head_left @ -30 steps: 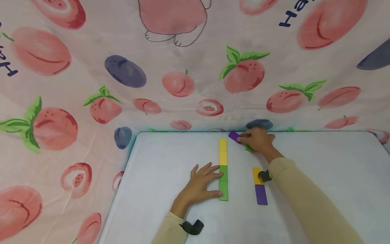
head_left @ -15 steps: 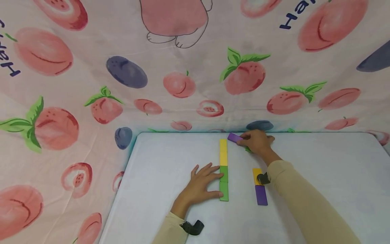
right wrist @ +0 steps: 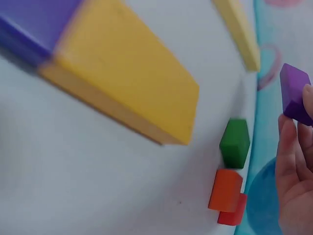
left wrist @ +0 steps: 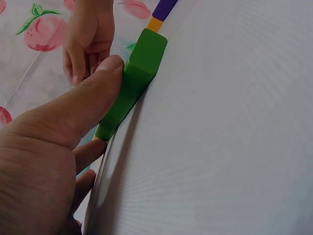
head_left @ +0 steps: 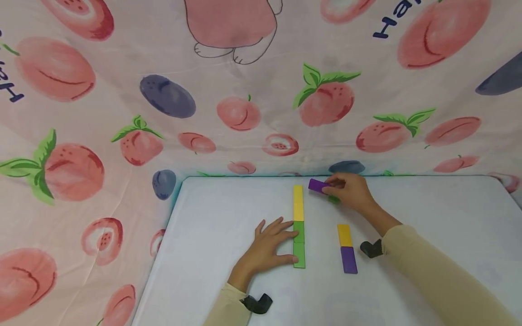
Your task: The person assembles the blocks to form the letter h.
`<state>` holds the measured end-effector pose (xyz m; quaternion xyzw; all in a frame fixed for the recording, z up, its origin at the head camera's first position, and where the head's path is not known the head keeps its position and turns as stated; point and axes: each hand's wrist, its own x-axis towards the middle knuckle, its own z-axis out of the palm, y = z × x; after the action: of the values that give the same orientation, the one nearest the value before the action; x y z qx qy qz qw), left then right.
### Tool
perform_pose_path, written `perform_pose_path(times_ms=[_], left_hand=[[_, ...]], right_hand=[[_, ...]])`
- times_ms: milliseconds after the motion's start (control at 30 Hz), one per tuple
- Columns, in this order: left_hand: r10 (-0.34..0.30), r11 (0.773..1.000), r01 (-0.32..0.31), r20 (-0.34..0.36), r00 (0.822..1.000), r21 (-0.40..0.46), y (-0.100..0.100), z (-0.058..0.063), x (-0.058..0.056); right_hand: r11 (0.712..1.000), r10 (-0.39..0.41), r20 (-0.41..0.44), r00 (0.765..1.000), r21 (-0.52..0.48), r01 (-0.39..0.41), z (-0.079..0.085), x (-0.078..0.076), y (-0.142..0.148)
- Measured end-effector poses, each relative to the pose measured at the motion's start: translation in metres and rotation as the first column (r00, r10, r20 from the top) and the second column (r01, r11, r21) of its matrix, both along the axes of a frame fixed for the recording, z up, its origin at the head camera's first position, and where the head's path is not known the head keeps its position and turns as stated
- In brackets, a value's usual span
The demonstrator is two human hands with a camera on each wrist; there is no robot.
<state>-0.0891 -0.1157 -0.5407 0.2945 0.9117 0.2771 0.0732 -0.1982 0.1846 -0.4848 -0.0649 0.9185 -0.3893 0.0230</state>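
Note:
My right hand [head_left: 350,192] pinches a purple block [head_left: 317,185] between thumb and fingers near the board's far edge; the right wrist view shows this purple block [right wrist: 294,90] raised in the fingertips. My left hand [head_left: 265,246] is spread beside a straight row of blocks. Its thumb and a finger rest on the green blocks [head_left: 299,244] at the near end; yellow blocks [head_left: 299,203] form the far end. In the left wrist view the thumb lies against a green block [left wrist: 146,51].
A yellow-orange block [head_left: 344,235] and a purple block [head_left: 349,260] lie end to end, right of the row. Past them, a green block [right wrist: 235,143], an orange block [right wrist: 225,190] and a red block [right wrist: 234,211] sit near the white board's edge, before a fruit-print cloth [head_left: 244,72].
My right wrist and forearm have swung to the right, uncovering the yellow-orange block. The pinched purple block has shifted slightly right. My left hand stays where it was.

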Motion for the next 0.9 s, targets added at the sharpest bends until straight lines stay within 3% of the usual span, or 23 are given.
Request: perform_pose_path(times_ms=[167,333,900], left_hand=[[0.003,1.0,-0.003,0.004,1.0,-0.015,-0.002,0.002,-0.001],[0.004,1.0,-0.004,0.005,1.0,-0.007,-0.003,0.004,-0.001],[-0.007,1.0,0.007,-0.013,1.0,0.009,0.0,0.001,0.0]], right_hand=[[0.999,0.049,0.093,0.994,-0.01,-0.048,0.002,0.023,0.005],[0.995,0.096,0.125,0.987,0.027,-0.1,-0.003,0.036,0.006],[0.967,0.226,0.158,0.961,0.086,-0.242,-0.023,0.038,0.004]])
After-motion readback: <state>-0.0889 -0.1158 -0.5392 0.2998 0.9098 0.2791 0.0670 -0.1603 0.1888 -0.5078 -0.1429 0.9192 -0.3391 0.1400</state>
